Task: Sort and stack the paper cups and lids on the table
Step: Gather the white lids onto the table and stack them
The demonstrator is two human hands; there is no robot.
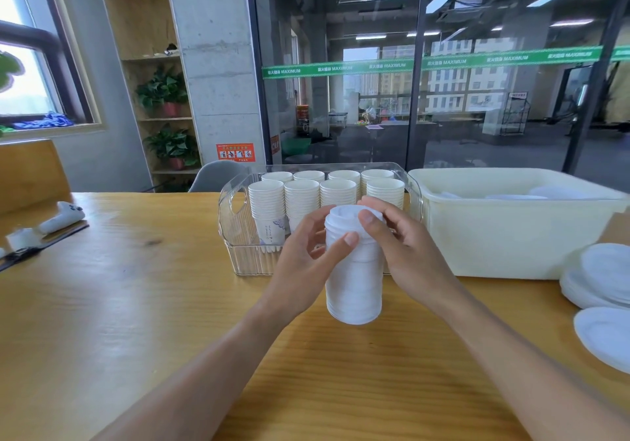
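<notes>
A tall stack of lids (354, 270) is held upright above the table (136, 304) at centre, gripped near its top by the left hand (306, 263) and right hand (405, 246). At twelve o'clock, cup stacks (327, 195) are already filed in the clear bin (235, 222). At three o'clock, loose lids (603, 290) remain unsorted beside the cream tub (511, 236).

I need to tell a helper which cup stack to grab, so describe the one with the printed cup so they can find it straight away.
Start at the clear plastic bin at the middle of the wooden table, left of the cream tub. Take the front-row cup stack at its left end. Its lowest visible cup has a bluish print; the cups seen in the neighbouring stacks are plain white.
</notes>
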